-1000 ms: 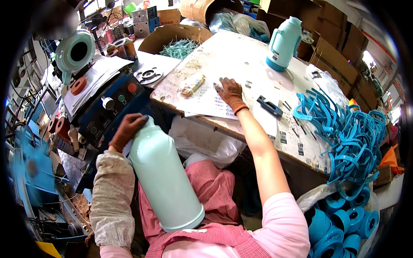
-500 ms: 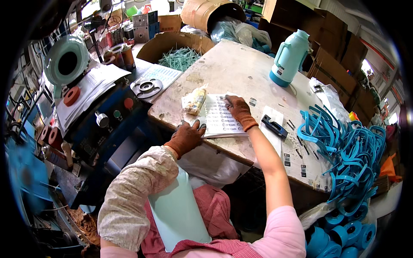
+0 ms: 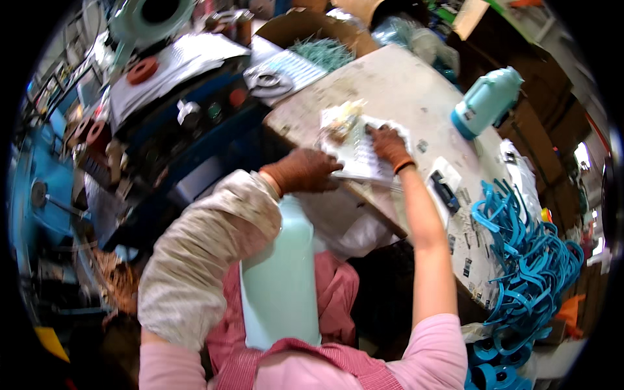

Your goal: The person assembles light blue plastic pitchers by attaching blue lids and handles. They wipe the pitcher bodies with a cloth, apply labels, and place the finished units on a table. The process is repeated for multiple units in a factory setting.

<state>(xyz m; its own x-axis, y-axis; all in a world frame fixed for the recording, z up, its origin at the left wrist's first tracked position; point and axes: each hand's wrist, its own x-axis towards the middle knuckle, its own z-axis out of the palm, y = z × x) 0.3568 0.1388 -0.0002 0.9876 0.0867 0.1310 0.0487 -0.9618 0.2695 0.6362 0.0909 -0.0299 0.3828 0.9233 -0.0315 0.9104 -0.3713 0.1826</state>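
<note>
My right hand, in a brown work glove, rests on a stack of printed label sheets with its fingers somewhat apart. My left hand, gloved alike, is beside the stack's near left corner; blur hides whether its fingers grip anything. A small crumpled clear-and-yellowish packet lies on the far left part of the sheets. Across my lap is a smooth pale green flask body, below my left forearm. A finished pale green flask with a handle stands farther right on the table.
Right of the sheets, a dark clip-like tool lies on white paper on the worktable. Tangled blue straps hang off the right edge above blue round parts. A machine panel stands left; a carton of green strips stands behind.
The view has tilted and shifted, so the table appears farther right. My left hand has turned, its fingers now closer together and pointing right. My right hand stays on the sheets.
</note>
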